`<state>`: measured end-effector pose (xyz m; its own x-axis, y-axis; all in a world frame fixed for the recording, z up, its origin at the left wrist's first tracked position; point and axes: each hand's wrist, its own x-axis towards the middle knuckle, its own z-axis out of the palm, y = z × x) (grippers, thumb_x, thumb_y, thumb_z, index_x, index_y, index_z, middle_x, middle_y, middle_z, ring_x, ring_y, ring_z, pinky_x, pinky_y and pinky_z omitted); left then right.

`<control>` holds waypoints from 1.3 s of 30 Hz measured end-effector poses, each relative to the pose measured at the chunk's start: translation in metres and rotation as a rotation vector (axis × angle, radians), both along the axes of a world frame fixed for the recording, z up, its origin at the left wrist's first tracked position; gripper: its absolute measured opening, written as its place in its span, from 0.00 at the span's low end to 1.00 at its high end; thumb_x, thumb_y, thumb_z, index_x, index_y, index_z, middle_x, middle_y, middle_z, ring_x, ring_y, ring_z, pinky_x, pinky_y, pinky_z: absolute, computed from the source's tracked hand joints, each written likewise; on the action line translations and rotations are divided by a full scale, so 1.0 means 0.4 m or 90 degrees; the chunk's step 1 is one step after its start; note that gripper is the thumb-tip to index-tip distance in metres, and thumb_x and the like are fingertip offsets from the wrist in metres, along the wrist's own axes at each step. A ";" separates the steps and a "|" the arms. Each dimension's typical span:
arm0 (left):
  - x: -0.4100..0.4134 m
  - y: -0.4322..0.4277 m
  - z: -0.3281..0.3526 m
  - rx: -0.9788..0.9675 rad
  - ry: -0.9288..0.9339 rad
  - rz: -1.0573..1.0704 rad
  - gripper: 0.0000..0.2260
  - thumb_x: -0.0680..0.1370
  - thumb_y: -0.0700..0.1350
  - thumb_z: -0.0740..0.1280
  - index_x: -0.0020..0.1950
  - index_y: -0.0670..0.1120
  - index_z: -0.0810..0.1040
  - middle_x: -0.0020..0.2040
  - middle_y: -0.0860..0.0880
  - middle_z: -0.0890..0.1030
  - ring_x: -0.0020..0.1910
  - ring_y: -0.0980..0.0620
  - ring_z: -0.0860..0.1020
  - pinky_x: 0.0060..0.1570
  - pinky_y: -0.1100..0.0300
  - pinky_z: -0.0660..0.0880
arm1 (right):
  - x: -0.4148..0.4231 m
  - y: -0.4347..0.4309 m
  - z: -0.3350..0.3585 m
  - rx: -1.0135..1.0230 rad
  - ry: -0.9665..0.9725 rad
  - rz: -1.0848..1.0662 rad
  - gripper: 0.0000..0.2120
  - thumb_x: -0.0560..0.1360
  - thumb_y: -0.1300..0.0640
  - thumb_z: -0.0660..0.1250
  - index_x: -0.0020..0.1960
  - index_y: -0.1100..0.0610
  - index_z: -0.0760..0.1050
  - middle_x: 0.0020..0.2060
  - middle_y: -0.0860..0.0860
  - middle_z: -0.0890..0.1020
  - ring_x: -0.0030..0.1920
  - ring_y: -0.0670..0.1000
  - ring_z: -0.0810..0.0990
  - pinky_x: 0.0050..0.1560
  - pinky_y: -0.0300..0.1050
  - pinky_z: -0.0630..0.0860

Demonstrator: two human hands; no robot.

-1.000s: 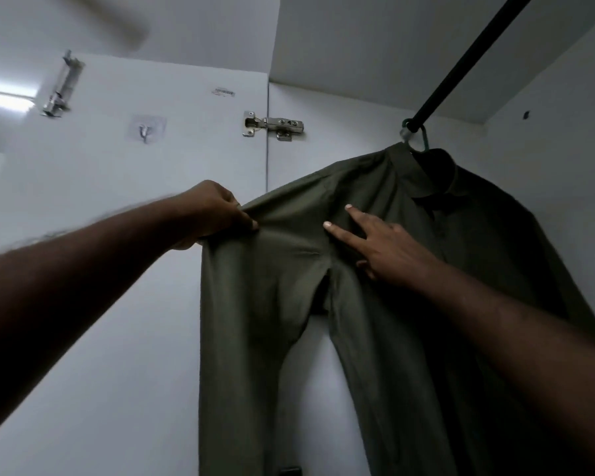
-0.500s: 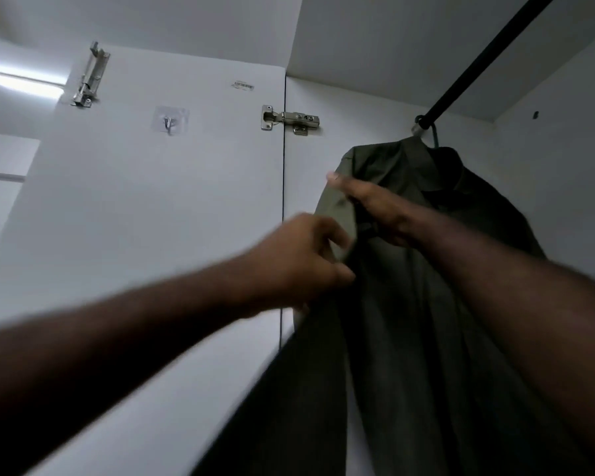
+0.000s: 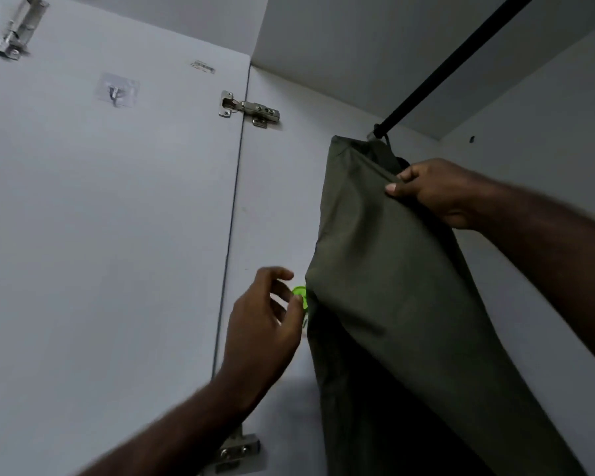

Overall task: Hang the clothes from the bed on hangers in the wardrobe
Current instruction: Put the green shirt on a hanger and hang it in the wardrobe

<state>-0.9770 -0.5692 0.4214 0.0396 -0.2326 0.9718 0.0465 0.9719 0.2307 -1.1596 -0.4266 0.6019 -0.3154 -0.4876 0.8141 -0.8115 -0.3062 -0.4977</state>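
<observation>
Head view, tipped up into the wardrobe, caught the moment just after the garment had been turned. Far up and left of the left hand sat one metal bolt on the open door, with one stick-on hook nearer. There were two hinges, an upper hinge above that hand and a lower hinge below its wrist. The left hand had let go of the shoulder it pinched a second earlier. It hung with fingers loosely spread, gripping nothing I could make out, its thumb right at the bright green end of the one hanger peeking from the cloth's edge. Just right of that hand hung the one olive shirt, no longer spread broad towards us but swung edge-on. The right hand, which had lain flat on the front, was pinching a fold of the shirt high up near the collar. Above it ran the single black rail, carrying the hanger's hook. To my eye this shirt was as good as hung, with only the shoulder left to seat on the hanger. The bed lay out of sight.
</observation>
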 end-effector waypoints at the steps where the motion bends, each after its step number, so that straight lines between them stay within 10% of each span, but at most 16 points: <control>1: -0.022 -0.004 -0.012 0.010 -0.027 -0.011 0.12 0.75 0.46 0.71 0.53 0.57 0.72 0.42 0.58 0.79 0.36 0.55 0.79 0.32 0.62 0.71 | -0.012 0.004 0.004 -0.017 0.002 -0.019 0.07 0.78 0.57 0.69 0.51 0.61 0.79 0.47 0.56 0.82 0.46 0.53 0.80 0.48 0.47 0.79; 9: -0.099 0.031 0.056 -0.055 -0.087 0.200 0.20 0.72 0.57 0.68 0.61 0.53 0.71 0.57 0.58 0.74 0.44 0.55 0.77 0.40 0.59 0.71 | -0.098 -0.020 0.008 -0.123 0.052 -0.081 0.10 0.80 0.53 0.66 0.40 0.52 0.79 0.43 0.52 0.82 0.47 0.52 0.80 0.50 0.46 0.77; 16: -0.019 -0.034 0.107 -0.093 -0.063 0.081 0.09 0.71 0.40 0.61 0.49 0.49 0.76 0.29 0.49 0.78 0.26 0.52 0.71 0.29 0.56 0.68 | -0.102 -0.090 -0.033 -0.158 0.137 -0.173 0.19 0.79 0.44 0.65 0.40 0.59 0.77 0.36 0.53 0.80 0.41 0.54 0.79 0.42 0.46 0.73; 22: 0.048 -0.108 0.127 0.036 -0.070 -0.002 0.16 0.74 0.31 0.57 0.48 0.51 0.76 0.32 0.40 0.79 0.26 0.51 0.66 0.27 0.60 0.63 | -0.117 -0.205 -0.121 -0.034 0.200 -0.167 0.23 0.70 0.37 0.72 0.33 0.57 0.76 0.28 0.46 0.78 0.30 0.44 0.76 0.33 0.43 0.70; 25: 0.070 -0.137 0.165 0.092 -0.098 -0.021 0.17 0.73 0.30 0.58 0.42 0.49 0.81 0.38 0.46 0.83 0.35 0.50 0.77 0.36 0.58 0.72 | -0.122 -0.264 -0.139 -0.025 0.149 -0.183 0.26 0.75 0.45 0.70 0.27 0.56 0.63 0.24 0.51 0.67 0.27 0.49 0.66 0.29 0.46 0.59; 32: 0.089 -0.144 0.196 0.177 -0.116 -0.072 0.12 0.76 0.49 0.71 0.43 0.40 0.84 0.39 0.40 0.83 0.38 0.49 0.80 0.39 0.58 0.76 | -0.081 -0.314 -0.147 -0.110 -0.140 -0.017 0.15 0.78 0.53 0.68 0.35 0.56 0.72 0.31 0.53 0.75 0.36 0.50 0.73 0.32 0.39 0.65; 37: 0.071 -0.165 0.187 0.085 -0.202 0.184 0.13 0.72 0.41 0.75 0.55 0.42 0.82 0.47 0.45 0.83 0.45 0.50 0.81 0.44 0.62 0.77 | -0.033 -0.309 -0.223 -0.135 0.142 -0.448 0.14 0.76 0.51 0.68 0.59 0.54 0.73 0.58 0.57 0.77 0.59 0.60 0.76 0.56 0.52 0.71; 39: 0.066 -0.165 0.194 0.075 -0.212 0.195 0.14 0.72 0.39 0.74 0.57 0.42 0.80 0.50 0.45 0.82 0.49 0.48 0.80 0.52 0.56 0.78 | 0.032 -0.324 -0.267 -0.284 0.309 -0.382 0.17 0.74 0.53 0.66 0.62 0.55 0.73 0.59 0.57 0.76 0.59 0.60 0.75 0.58 0.55 0.71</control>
<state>-0.9504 -0.6353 0.4988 -0.1866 -0.3689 0.9105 -0.3339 0.8955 0.2943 -1.1470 -0.5562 0.4952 0.0134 0.0435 0.9990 -0.9880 0.1542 0.0066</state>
